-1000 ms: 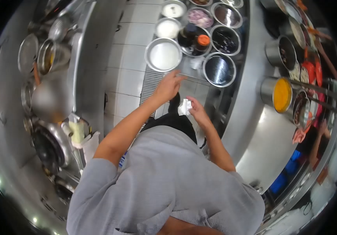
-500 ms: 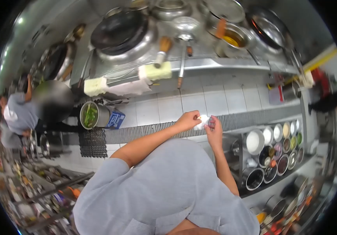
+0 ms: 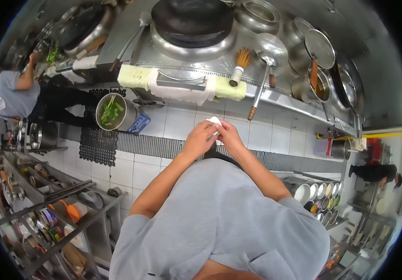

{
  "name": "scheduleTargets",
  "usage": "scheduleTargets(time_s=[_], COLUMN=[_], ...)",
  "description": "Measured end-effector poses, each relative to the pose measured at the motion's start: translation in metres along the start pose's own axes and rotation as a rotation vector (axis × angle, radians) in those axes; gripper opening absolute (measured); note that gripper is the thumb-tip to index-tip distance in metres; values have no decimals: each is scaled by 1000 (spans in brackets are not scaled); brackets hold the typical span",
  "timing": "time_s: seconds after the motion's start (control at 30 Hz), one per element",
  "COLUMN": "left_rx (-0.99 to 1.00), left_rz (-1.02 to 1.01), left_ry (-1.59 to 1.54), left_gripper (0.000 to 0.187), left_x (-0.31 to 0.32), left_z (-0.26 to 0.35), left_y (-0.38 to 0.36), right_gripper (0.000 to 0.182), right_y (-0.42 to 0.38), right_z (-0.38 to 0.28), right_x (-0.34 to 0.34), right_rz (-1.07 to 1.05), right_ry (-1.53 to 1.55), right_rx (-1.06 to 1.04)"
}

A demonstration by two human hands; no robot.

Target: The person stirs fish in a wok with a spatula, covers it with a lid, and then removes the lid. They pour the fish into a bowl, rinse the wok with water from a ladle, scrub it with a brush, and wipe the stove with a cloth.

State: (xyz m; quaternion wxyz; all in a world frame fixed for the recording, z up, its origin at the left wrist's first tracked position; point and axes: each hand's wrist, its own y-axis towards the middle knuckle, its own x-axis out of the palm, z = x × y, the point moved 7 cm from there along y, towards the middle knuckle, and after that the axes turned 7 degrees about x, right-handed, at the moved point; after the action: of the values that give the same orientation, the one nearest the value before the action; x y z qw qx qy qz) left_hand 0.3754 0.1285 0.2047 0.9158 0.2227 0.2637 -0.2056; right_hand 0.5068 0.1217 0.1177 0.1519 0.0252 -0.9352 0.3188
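Note:
A small white paper-like piece [image 3: 215, 121] is held up in front of my body, level with the floor drain. My left hand [image 3: 199, 140] is closed on its left side with bent fingers. My right hand [image 3: 230, 136] pinches it from the other side, and the fingertips of both hands nearly meet. Fingers cover much of the piece, so its exact kind does not show. Beyond my hands, the stove front carries folded yellow cloths [image 3: 231, 88] and a pinkish-white cloth [image 3: 180, 89].
A wok [image 3: 191, 21], a bamboo brush [image 3: 240, 65] and a ladle [image 3: 270, 49] are on the stove. Left stands a pot of greens [image 3: 125, 114]. Sauce containers [image 3: 303, 191] are at right. One person [image 3: 19, 91] works at left; another [image 3: 373, 172] stands far right.
My hands have come closer together around the white piece and moved left and slightly up in view. The view has turned, so the stove and the pot look nearer.

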Motion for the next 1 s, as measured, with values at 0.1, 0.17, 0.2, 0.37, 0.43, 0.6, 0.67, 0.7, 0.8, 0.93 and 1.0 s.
scheduleTargets(time_s=[0.1,0.17,0.2,0.37,0.43,0.6,0.67,0.7,0.8,0.93,1.0], left_rx=[-41,-197,-263,-609,-747,-1123,-1208,-1241,-1300,-1295,-1232], left_rz=[109,114,99,148,180,323,371,390,433,432,452], left_ry=[33,-40,-40,205,207,6,-57,-88,-156,-194,-175], left_gripper=[28,28,30,25,25,26,26,26,26,26,26], left_x=[-28,-43,-51,-77,-77,-54,-39,-31,-8,18,23], left_z=[-26,-60,-76,-136,-147,-151,-157,-161,-179,-218,-251], left_y=[-15,-34,-47,-159,-207,-289,-325,-344,-403,-470,-495], right_gripper=[22,22,22,16,15,16,15,15,12,19,26], right_y=[54,91,117,216,260,335,362,368,292,287,277], right_z=[-9,-52,-77,-197,-211,-189,-174,-165,-238,-244,-257], right_x=[3,-8,-24,-79,-81,-62,-66,-67,-48,-114,-110], right_rz=[-89,17,84,662,639,514,435,395,544,656,694], right_ry=[107,62,35,-828,-1026,-1480,-1550,-1586,-1370,-1317,-1200], right_rx=[79,-21,-84,-706,-693,-866,-747,-685,-750,-565,-606])
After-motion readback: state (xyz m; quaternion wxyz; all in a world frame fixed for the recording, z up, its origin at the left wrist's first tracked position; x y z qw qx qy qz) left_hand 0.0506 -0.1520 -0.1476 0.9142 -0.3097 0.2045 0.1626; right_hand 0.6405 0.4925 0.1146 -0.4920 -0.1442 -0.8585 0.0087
